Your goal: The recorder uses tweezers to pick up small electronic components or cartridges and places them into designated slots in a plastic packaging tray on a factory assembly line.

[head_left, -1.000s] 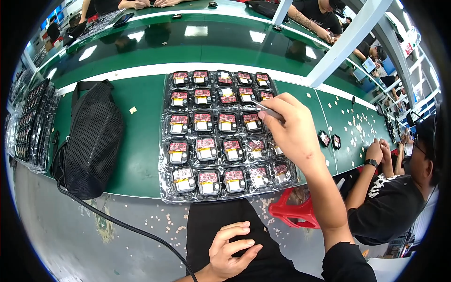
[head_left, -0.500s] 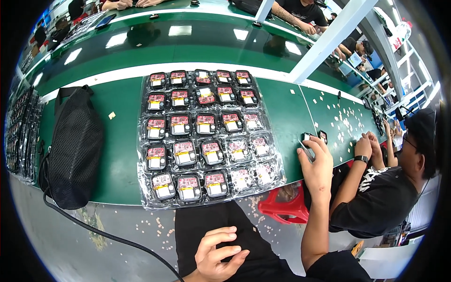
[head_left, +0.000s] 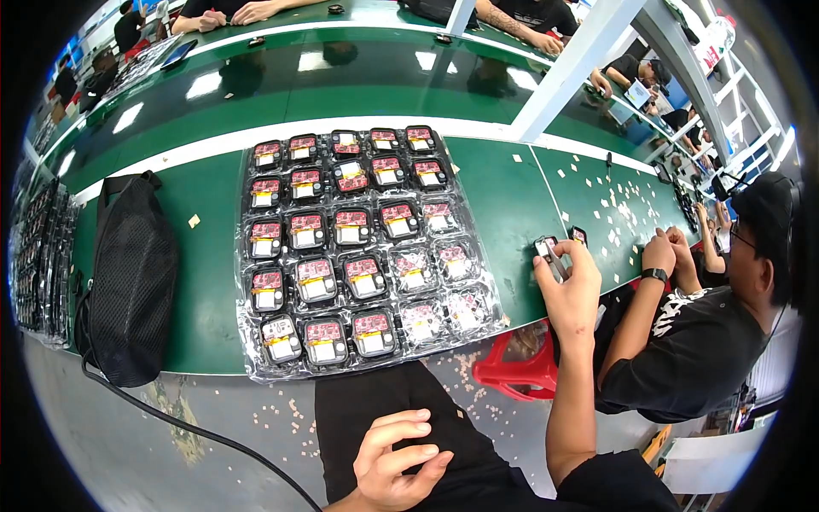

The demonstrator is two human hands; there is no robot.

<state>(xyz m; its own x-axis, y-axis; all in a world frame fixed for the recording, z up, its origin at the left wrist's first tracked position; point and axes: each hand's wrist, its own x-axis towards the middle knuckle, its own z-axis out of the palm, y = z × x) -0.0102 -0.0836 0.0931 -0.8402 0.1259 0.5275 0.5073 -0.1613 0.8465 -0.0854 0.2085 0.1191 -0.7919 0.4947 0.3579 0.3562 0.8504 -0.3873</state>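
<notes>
The right hand (head_left: 570,286) pinches a small black module (head_left: 546,248) at the table's near right edge, right of the clear blister tray (head_left: 256,363) of similar modules, while the left hand (head_left: 394,461), nearer the tray, rests loosely open and empty on the lap.

Both hands are bare, with a black sleeve at the right upper arm and black trousers.

A small black-framed component (head_left: 547,249) lies flat at the green table's (head_left: 503,205) near edge.
</notes>
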